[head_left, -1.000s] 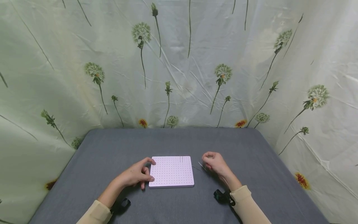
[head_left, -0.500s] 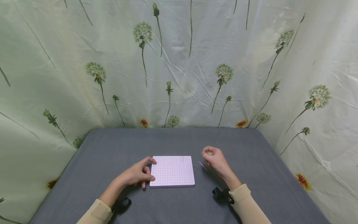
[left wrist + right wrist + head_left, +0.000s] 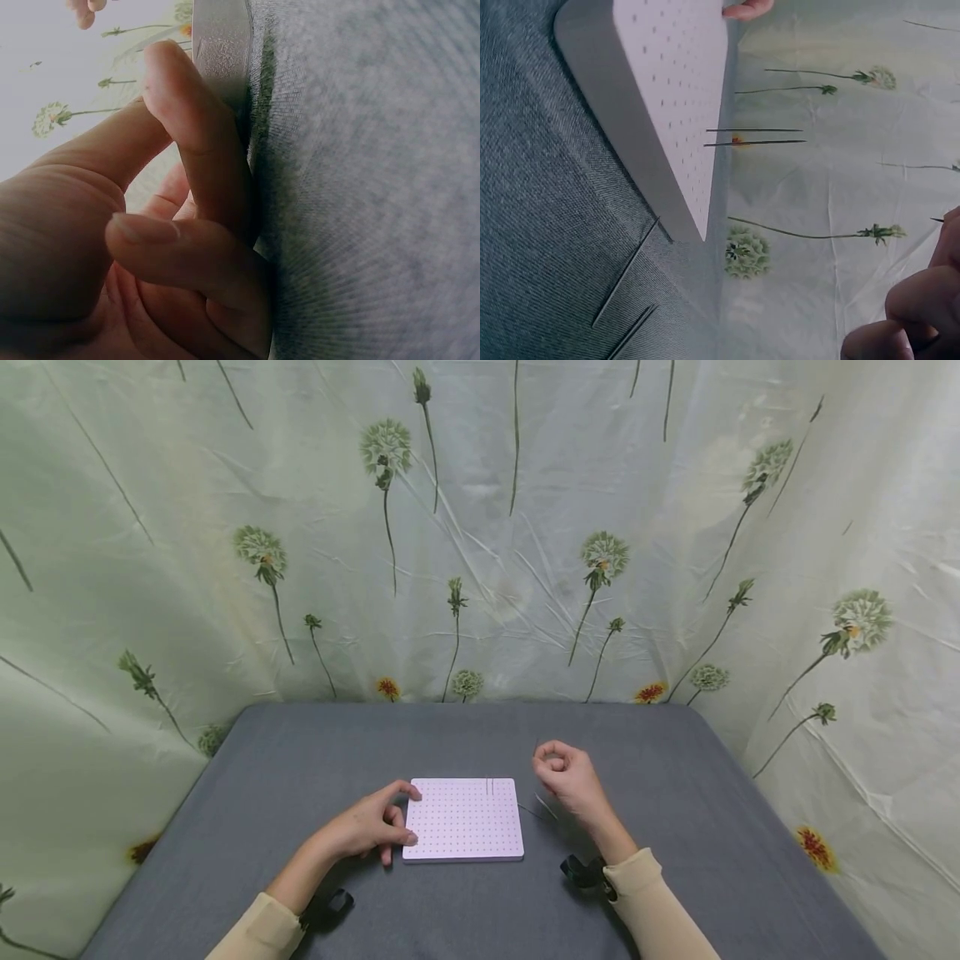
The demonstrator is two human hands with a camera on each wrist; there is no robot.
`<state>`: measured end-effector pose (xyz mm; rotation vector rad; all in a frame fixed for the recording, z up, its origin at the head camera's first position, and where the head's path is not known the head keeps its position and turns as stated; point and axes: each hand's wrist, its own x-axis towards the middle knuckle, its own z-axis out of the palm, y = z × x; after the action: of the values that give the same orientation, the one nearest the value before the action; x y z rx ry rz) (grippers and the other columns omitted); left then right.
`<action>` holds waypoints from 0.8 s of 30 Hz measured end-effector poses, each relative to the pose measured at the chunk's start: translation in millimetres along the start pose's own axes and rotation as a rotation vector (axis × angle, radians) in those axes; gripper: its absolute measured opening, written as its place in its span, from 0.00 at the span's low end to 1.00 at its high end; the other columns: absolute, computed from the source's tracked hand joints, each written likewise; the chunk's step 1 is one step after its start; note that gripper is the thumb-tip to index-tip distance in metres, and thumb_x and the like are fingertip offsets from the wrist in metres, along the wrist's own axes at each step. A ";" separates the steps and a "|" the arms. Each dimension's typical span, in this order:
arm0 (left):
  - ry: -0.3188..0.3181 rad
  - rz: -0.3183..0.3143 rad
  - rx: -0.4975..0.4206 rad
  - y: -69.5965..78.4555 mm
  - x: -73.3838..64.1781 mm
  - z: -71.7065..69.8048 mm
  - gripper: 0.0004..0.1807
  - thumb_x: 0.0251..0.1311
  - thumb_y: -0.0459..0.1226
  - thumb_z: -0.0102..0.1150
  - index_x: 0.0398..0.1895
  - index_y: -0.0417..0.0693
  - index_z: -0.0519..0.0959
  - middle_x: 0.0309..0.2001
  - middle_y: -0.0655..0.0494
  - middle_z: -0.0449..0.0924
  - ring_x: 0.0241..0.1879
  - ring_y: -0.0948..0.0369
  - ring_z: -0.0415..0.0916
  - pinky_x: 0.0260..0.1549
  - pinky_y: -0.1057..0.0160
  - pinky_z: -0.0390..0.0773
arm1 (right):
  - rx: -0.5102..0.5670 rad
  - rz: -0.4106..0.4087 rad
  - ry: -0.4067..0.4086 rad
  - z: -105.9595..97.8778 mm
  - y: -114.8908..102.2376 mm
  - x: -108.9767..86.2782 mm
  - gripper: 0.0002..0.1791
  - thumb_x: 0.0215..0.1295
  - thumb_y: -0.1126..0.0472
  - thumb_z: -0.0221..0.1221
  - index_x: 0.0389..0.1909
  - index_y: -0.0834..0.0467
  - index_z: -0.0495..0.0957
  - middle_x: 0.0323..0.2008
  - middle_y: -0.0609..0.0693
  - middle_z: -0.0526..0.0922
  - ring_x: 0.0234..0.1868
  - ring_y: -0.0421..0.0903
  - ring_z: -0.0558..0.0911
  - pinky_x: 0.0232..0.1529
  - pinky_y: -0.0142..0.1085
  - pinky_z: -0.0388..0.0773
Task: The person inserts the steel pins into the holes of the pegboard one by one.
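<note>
The perforated board (image 3: 463, 827) is gripped at its left edge by the left hand (image 3: 366, 825); right of it, a pin (image 3: 536, 747) is pinched by the right hand (image 3: 576, 787). Loose pins (image 3: 626, 271) beside it are shown clearest from the right wrist. Grey cloth (image 3: 465, 910) is seen beneath it, a flowered curtain (image 3: 495, 560) behind.

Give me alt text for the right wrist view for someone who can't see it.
Two thin pins stand in a pale perforated board, with loose pins beside it on blue-gray cloth. The right hand pinches another pin, only its tip showing; the left hand touches the board's far edge.
</note>
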<state>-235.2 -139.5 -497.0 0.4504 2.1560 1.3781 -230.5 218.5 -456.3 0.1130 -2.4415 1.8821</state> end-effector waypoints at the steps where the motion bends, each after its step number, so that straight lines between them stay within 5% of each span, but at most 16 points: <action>1: 0.001 -0.003 0.000 -0.1 0.2 -0.1 0.33 0.63 0.37 0.76 0.67 0.48 0.67 0.25 0.56 0.78 0.14 0.64 0.78 0.13 0.68 0.61 | -0.016 -0.020 0.008 1.2 0.0 0.0 0.03 0.70 0.70 0.62 0.40 0.65 0.77 0.14 0.41 0.67 0.16 0.36 0.61 0.21 0.29 0.57; 15: 0.011 -0.026 0.012 2.3 0.0 0.9 0.34 0.62 0.37 0.76 0.67 0.48 0.68 0.25 0.56 0.78 0.14 0.64 0.77 0.13 0.68 0.61 | -0.113 -0.201 0.092 16.1 0.7 1.9 0.05 0.65 0.74 0.64 0.35 0.62 0.81 0.16 0.44 0.67 0.17 0.31 0.62 0.21 0.28 0.56; 24: 0.010 -0.026 0.011 1.5 -0.4 1.5 0.34 0.62 0.37 0.76 0.66 0.48 0.68 0.25 0.56 0.78 0.14 0.64 0.77 0.14 0.68 0.61 | -0.051 -0.066 0.007 26.7 16.9 3.9 0.02 0.68 0.70 0.64 0.38 0.63 0.81 0.13 0.43 0.66 0.15 0.34 0.61 0.20 0.29 0.57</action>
<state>-234.0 -138.0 -496.0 0.4192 2.1712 1.3582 -236.0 196.9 -479.1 0.1822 -2.4469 1.7894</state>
